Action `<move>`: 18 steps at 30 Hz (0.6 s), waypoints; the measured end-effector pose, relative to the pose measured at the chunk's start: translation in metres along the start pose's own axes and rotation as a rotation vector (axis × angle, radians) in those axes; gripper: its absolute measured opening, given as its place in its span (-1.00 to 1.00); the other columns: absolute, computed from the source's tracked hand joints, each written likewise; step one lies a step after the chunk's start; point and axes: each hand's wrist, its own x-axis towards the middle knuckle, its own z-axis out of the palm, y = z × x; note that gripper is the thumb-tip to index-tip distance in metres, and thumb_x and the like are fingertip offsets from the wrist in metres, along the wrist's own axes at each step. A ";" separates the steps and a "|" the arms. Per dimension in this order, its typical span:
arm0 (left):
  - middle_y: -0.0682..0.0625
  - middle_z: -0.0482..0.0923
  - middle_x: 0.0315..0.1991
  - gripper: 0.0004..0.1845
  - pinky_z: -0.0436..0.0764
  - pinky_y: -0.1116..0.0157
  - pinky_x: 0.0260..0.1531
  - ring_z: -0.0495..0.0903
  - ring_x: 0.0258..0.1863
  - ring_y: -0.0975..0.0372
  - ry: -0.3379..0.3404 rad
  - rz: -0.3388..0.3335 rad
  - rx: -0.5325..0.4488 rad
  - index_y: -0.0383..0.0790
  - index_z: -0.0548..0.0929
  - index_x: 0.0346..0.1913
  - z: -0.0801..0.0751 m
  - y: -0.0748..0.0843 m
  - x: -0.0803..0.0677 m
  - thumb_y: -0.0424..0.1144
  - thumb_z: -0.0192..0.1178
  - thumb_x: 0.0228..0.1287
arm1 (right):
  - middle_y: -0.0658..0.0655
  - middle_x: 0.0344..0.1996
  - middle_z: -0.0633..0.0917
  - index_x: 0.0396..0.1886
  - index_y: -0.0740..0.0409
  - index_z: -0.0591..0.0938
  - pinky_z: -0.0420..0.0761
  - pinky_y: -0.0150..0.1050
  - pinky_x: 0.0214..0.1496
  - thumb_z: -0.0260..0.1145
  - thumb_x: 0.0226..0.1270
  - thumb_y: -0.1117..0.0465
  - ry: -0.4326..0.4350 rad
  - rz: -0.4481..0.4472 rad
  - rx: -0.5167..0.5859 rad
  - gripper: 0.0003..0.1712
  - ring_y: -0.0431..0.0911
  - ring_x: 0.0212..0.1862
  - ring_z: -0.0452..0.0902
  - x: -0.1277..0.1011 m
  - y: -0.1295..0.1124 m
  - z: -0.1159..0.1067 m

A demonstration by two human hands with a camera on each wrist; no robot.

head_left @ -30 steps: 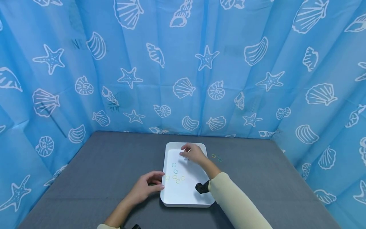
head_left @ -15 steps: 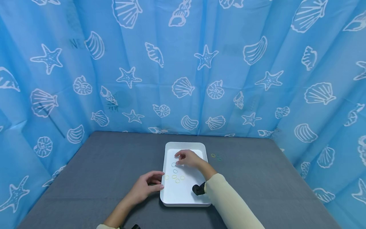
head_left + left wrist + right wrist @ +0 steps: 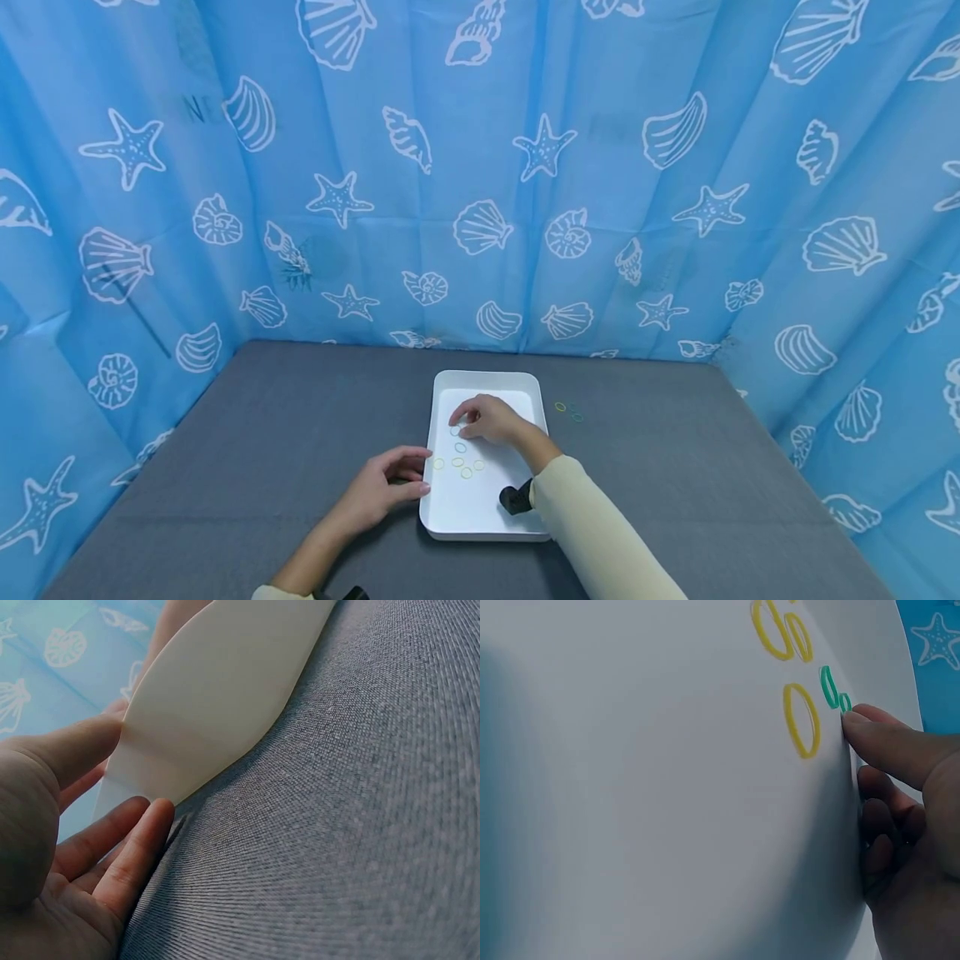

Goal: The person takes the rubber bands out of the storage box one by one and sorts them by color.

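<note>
A shallow white tray (image 3: 480, 525) lies on the grey cloth. In it are several thin yellow rubber bands (image 3: 788, 720) and two green ones. My right hand (image 3: 489, 419) is over the tray's upper left part, thumb and forefinger around the upper green rubber band (image 3: 845, 703); a gap shows between the fingertips in the head view. In the right wrist view the thumb tip meets that band's near end, its other fingers curled under. My left hand (image 3: 386, 487) touches the tray's left wall (image 3: 202, 697) with the thumb and fingertips, fingers mostly straight.
Right of the tray, a yellow rubber band (image 3: 560, 407) and two green rubber bands (image 3: 577, 417) lie on the grey cloth (image 3: 675, 467). A blue curtain (image 3: 420, 192) printed with shells and starfish encloses the back and sides.
My right hand has moved left and slightly down, from the tray's upper right part to the upper green rubber band. The left hand stays at the tray's left wall.
</note>
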 end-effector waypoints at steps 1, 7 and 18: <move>-0.21 0.60 -0.03 -0.52 0.55 0.34 -0.19 0.59 -0.15 0.09 0.002 -0.003 0.004 -0.33 0.55 0.17 0.000 0.000 0.000 -0.32 0.37 0.19 | -0.01 -0.46 0.54 -0.31 -0.04 0.74 0.37 -0.24 -0.25 0.43 0.20 0.32 0.001 0.007 0.003 -0.85 -0.13 -0.34 0.40 0.000 0.000 0.001; -0.16 0.62 -0.04 -0.52 0.55 0.33 -0.19 0.61 -0.16 0.15 0.008 -0.006 0.037 -0.31 0.56 0.16 -0.001 -0.003 0.000 -0.27 0.38 0.19 | -0.04 -0.49 0.57 -0.48 -0.01 0.68 0.40 -0.24 -0.21 0.43 0.21 0.29 0.021 0.041 -0.006 -0.87 -0.15 -0.35 0.43 -0.001 -0.001 0.003; -0.17 0.62 -0.05 -0.51 0.56 0.32 -0.20 0.61 -0.17 0.15 0.005 -0.004 0.035 -0.30 0.56 0.16 0.000 -0.003 0.001 -0.25 0.39 0.18 | -0.06 -0.50 0.61 -0.43 0.12 0.70 0.44 -0.28 -0.25 0.41 0.23 0.27 0.051 0.058 0.005 -0.94 -0.17 -0.39 0.47 -0.005 -0.001 0.003</move>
